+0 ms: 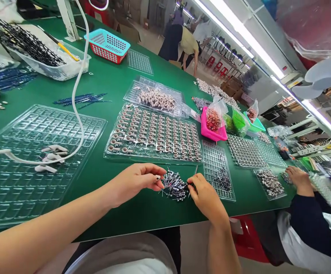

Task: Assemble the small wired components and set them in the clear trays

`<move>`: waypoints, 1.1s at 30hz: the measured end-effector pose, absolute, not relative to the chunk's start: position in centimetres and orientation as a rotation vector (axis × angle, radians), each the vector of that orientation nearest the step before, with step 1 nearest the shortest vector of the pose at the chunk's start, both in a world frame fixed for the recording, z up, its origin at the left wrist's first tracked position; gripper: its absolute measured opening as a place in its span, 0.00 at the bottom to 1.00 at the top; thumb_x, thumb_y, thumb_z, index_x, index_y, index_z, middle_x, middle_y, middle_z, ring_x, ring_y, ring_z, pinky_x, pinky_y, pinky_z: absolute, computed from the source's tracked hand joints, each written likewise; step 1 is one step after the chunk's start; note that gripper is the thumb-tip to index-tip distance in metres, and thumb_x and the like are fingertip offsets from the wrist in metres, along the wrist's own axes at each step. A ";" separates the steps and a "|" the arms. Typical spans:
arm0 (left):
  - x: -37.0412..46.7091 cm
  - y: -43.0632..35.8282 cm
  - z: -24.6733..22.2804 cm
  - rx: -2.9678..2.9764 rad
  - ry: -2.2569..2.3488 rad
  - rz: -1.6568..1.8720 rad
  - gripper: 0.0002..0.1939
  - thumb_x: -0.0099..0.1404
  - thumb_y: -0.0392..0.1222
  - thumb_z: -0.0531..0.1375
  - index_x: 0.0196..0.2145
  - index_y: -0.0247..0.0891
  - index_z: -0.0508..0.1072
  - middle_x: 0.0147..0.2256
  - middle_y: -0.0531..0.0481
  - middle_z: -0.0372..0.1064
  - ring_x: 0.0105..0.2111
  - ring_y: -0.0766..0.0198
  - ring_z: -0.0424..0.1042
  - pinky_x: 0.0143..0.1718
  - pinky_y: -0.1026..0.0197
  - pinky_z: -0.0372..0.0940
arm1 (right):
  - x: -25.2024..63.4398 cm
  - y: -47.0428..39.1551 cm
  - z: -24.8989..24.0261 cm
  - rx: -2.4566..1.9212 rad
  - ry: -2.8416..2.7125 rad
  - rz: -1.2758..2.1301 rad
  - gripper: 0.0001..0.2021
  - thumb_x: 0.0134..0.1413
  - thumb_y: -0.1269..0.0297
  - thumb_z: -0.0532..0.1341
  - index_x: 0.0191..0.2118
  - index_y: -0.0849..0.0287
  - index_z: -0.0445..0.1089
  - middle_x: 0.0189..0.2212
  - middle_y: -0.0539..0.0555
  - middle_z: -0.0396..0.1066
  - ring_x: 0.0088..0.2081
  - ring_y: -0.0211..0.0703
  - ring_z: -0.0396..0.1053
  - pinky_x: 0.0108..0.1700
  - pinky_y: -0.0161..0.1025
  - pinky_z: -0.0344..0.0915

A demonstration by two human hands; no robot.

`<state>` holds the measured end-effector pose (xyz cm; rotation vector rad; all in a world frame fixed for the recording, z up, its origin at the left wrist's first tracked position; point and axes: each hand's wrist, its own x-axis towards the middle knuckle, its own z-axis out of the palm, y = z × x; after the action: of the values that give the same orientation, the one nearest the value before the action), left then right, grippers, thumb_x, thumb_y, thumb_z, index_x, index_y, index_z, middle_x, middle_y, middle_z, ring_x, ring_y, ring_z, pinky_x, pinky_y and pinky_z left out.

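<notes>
The person's left hand curls with thumb and forefinger close together at a tiny dark-and-white piece; whether it is gripped I cannot tell. The right hand pinches a thin rod, its middle hidden by the fingers. Between the hands, near the bench's front edge, lies a heap of small parts, glossy dark heads on spindly pale stems, too tangled to separate by eye; fingertips cover its sides.

Behind it, a clear moulded plastic tray carries rows of ring-topped beige pieces. Toward the bench's left end, a white cable crosses another clear tray, cut off by the view, partly hiding the smooth, curved white pieces there. A pale slip by the beige pieces' tray bears marks too small to read. Past its right corner, cloudy plastic film blurs the reddish contents of a pink basket. Along the bench's front edge, farther right, a co-worker's hand partly hides some small parts
</notes>
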<state>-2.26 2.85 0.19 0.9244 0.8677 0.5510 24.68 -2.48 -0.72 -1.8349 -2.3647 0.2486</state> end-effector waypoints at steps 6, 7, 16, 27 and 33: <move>-2.0 2.8 0.3 0.972 0.878 0.538 0.14 0.51 0.45 0.63 0.35 0.36 0.73 0.30 0.49 0.77 0.35 0.57 0.77 0.44 0.54 0.70 | 24.4 -2.3 -0.3 -1.811 -2.354 0.326 0.07 0.59 0.74 0.55 0.35 0.55 0.66 0.35 0.50 0.67 0.30 0.37 0.68 0.30 0.34 0.64; -2.0 2.8 0.3 0.977 0.878 0.537 0.13 0.51 0.45 0.63 0.34 0.36 0.72 0.30 0.49 0.76 0.35 0.57 0.77 0.44 0.54 0.70 | 24.4 -2.4 -0.4 -1.814 -2.336 0.333 0.06 0.58 0.73 0.55 0.35 0.56 0.66 0.34 0.50 0.67 0.30 0.37 0.67 0.30 0.34 0.64; -1.9 3.0 -0.4 0.971 0.886 0.572 0.12 0.51 0.40 0.60 0.35 0.37 0.72 0.29 0.51 0.72 0.31 0.61 0.72 0.37 0.57 0.67 | 24.4 -3.8 -0.7 -1.752 -2.058 0.402 0.05 0.60 0.71 0.56 0.36 0.56 0.68 0.31 0.49 0.69 0.31 0.38 0.68 0.35 0.36 0.65; -0.8 2.5 1.1 0.754 0.899 0.470 0.09 0.47 0.38 0.55 0.29 0.36 0.70 0.24 0.53 0.60 0.23 0.67 0.57 0.24 0.63 0.53 | 19.3 -5.9 -3.8 -1.238 -1.806 0.318 0.10 0.61 0.76 0.57 0.44 0.55 0.67 0.37 0.53 0.72 0.38 0.40 0.72 0.38 0.38 0.71; 0.2 2.3 2.1 1.359 0.939 0.290 0.16 0.56 0.54 0.61 0.29 0.36 0.71 0.24 0.57 0.58 0.26 0.65 0.56 0.28 0.63 0.51 | 18.9 -6.0 -4.8 -1.118 -1.858 0.141 0.18 0.58 0.79 0.60 0.51 0.53 0.65 0.38 0.54 0.74 0.40 0.42 0.75 0.42 0.42 0.75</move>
<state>0.20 2.32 2.14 1.3587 0.9395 0.2900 18.91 -5.95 -4.78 -1.1179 -1.8578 0.1407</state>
